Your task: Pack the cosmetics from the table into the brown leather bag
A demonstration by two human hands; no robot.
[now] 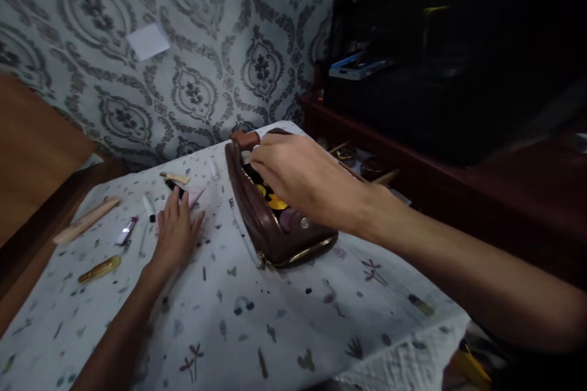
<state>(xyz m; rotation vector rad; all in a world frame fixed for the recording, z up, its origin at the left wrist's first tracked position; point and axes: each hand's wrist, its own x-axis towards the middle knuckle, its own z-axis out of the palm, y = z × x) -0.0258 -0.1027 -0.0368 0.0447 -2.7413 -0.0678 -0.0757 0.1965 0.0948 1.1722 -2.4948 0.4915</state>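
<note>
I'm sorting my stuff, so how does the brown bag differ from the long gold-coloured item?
The brown bag is far larger; the gold-coloured item is small and slim. The bag is dark brown, the item yellowish. The right hand is over the bag's open top, while the item lies untouched. Both rest on the patterned cloth.

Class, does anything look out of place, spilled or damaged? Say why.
Nothing clearly looks spilled or damaged. Left of the open brown leather-look zippered bag, a slender gold-coloured object, a long beige object and other small items lie at differing angles on the white patterned tablecloth, looking untidy.
</note>
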